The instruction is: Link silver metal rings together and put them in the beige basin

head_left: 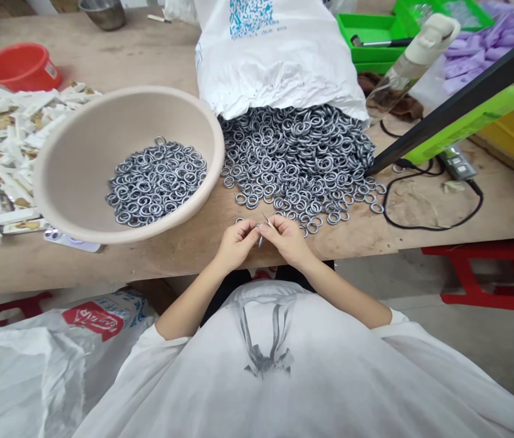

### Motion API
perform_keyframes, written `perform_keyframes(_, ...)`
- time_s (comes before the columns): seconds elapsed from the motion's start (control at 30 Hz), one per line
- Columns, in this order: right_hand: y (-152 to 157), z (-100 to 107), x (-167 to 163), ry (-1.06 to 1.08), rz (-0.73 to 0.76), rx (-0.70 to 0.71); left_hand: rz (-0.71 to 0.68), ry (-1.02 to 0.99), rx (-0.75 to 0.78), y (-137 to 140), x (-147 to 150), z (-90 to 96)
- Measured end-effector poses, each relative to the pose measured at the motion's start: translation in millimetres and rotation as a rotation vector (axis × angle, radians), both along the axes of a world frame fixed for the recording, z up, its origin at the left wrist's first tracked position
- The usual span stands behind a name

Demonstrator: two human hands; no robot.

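Observation:
At the table's front edge my two hands meet, fingers pinched. My left hand (237, 243) is closed on a grey ring (260, 241), which shows only in part between the fingertips. My right hand (288, 241) pinches a thin pointed tool (269, 222) whose tip sticks up past the fingers; its exact kind is too small to tell. Just beyond my hands lies a heap of grey rings (293, 158), spilling from a white sack (279, 73). To the left, a large beige basin (74, 146) holds a pile of similar rings (156, 182).
White pieces (1, 158) and a red bowl (19, 67) are at the left. A phone (72, 241) lies partly under the basin. On the right are a black and green post (461, 115), a bottle (402, 73), a cable (439, 228) and green trays (370, 27).

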State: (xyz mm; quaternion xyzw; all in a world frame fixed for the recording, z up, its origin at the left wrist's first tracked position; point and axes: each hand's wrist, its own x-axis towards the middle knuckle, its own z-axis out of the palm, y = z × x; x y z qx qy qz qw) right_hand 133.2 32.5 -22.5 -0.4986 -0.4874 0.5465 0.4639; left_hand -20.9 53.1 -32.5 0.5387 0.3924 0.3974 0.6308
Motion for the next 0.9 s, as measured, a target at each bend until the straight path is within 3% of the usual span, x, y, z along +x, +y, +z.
perform_keyframes(0.43, -2.2, -3.0, 4.8, -0.088, 0.0, 0.003, -0.069, 0.126, 0.128, 1.0, -2.6, -6.0)
perform_keyframes(0.9, -0.6, -4.4, 4.8, -0.084, 0.013, -0.006, -0.051, 0.108, 0.112, 1.5, -1.2, -3.4)
